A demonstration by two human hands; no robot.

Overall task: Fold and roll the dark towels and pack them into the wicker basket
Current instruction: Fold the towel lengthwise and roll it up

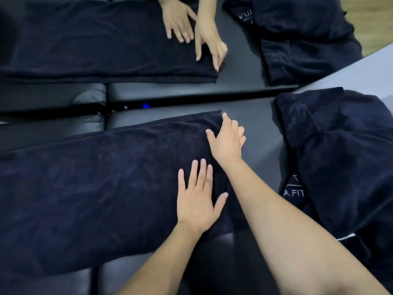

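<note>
A long dark towel (95, 184), folded lengthwise, lies flat across the black padded bench (261, 124). My left hand (197, 199) rests flat on the towel near its right end, fingers spread and holding nothing. My right hand (228, 141) reaches further out and lies palm down on the towel's far right corner, its fingertips over the right edge. No wicker basket is in view.
A heap of loose dark towels (344, 162) with a white logo sits on the bench at the right. A mirror (238, 28) across the top repeats the towel, both hands and the heap. The bench has a gap between pads (105, 107) at the left.
</note>
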